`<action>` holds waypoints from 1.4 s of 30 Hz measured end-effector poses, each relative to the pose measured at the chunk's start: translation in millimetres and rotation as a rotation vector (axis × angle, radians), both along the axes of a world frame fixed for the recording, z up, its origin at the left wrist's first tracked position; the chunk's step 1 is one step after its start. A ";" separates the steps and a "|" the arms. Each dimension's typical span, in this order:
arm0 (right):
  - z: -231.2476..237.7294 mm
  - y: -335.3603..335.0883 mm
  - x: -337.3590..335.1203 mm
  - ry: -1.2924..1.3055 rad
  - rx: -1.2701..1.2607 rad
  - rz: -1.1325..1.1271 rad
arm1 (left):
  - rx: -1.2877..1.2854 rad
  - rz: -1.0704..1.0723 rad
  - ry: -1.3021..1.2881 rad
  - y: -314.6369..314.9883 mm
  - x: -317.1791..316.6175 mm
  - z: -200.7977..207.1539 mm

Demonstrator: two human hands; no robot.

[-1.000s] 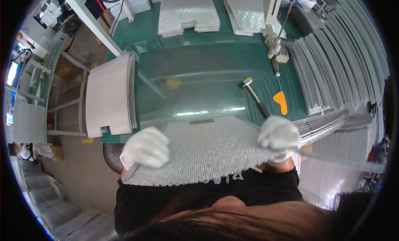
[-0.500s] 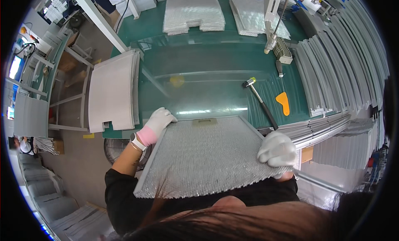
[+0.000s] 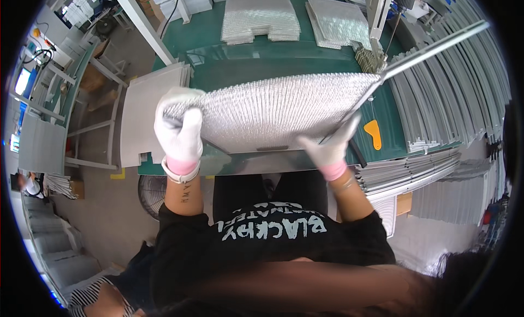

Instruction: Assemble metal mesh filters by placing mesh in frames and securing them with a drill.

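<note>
A silver metal-mesh filter panel (image 3: 289, 109) is tilted over the green table, its bare mesh edge facing away and its framed edge with a small slot toward me. My left hand (image 3: 180, 123), in a white glove with a pink cuff, is closed around the panel's left corner. My right hand (image 3: 332, 145), gloved alike and slightly blurred, is at the right framed side, thumb and fingers apart; whether it touches the frame I cannot tell. From the panel's far right corner a long metal frame strip (image 3: 436, 49) sticks out. The mallet's black handle (image 3: 357, 153) shows partly behind my right hand.
An orange scraper (image 3: 373, 134) lies on the green table (image 3: 218, 63). Mesh stacks (image 3: 261, 16) stand at the back, pale panels (image 3: 144, 115) at the left. Rows of metal frames (image 3: 436, 98) line the right. A fan (image 3: 153, 196) is below the table; a striped sleeve (image 3: 93, 295) shows lower left.
The panel has swung around and up, its bare mesh edge now away from me. My left hand now grips its mesh corner; my right hand has left the mesh edge for the framed side.
</note>
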State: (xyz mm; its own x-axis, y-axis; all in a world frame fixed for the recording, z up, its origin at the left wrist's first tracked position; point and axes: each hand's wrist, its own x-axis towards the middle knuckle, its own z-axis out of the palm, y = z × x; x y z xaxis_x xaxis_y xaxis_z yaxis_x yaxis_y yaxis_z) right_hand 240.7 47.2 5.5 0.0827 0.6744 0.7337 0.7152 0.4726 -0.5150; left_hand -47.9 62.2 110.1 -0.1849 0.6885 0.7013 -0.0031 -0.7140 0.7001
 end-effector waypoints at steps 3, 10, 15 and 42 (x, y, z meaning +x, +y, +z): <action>-54.3 -1.5 -4.8 -0.160 -0.034 -0.014 | -0.126 0.064 -0.017 8.9 1.7 0.1; -57.2 16.6 0.8 0.033 -0.186 0.059 | -0.174 0.065 -0.088 23.6 0.9 -2.2; 28.4 39.5 42.4 0.492 -0.225 0.425 | -0.160 0.000 -0.137 24.0 -2.9 -7.6; 55.3 -81.0 77.5 0.119 0.164 1.180 | -0.101 -0.815 1.114 -43.7 -25.1 -85.6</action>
State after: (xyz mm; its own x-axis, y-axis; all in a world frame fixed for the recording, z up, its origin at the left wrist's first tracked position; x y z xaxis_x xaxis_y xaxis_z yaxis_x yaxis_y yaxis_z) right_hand 318.2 -33.8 60.8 -0.4513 0.2790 0.8476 -0.2518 0.8715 -0.4209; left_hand -72.9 18.5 24.5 0.9098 0.3859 0.1529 0.1983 -0.7277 0.6567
